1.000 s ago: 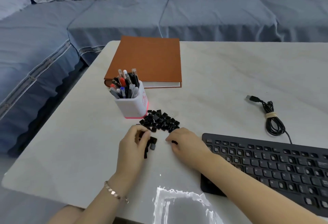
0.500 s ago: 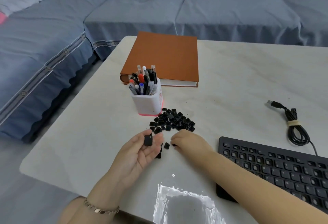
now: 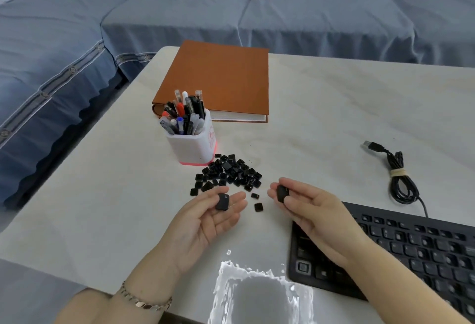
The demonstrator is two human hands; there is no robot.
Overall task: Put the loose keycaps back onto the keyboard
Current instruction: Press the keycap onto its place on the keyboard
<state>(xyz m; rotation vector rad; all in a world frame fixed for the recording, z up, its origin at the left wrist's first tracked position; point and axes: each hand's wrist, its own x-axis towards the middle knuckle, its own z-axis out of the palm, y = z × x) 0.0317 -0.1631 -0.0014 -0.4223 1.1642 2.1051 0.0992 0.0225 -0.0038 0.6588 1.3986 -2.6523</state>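
Heaped just right of the pen cup [image 3: 191, 143]: loose keycaps [image 3: 228, 172]. Nearer than the cup, palm-up left hand [image 3: 205, 221] pinching a single keycap [image 3: 222, 201]; right hand [image 3: 308, 208] apparently thumb-gripping a second keycap [image 3: 282, 193]. Keyboard [image 3: 411, 246] farther right.

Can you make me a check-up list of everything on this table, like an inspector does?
Surface: pale table, with a glare patch at the near edge.
Job's things: black keyboard at right; keycap pile beside the pen holder; stray keycaps between the hands.
Clutter: white pen holder full of pens; closed brown notebook behind it.
Hands: left hand, palm up, holds keycap A; right hand pinches keycap B.
Cables: cable coiled and banded, USB plug lying loose on the table.
Surroundings: blue-covered sofa behind.
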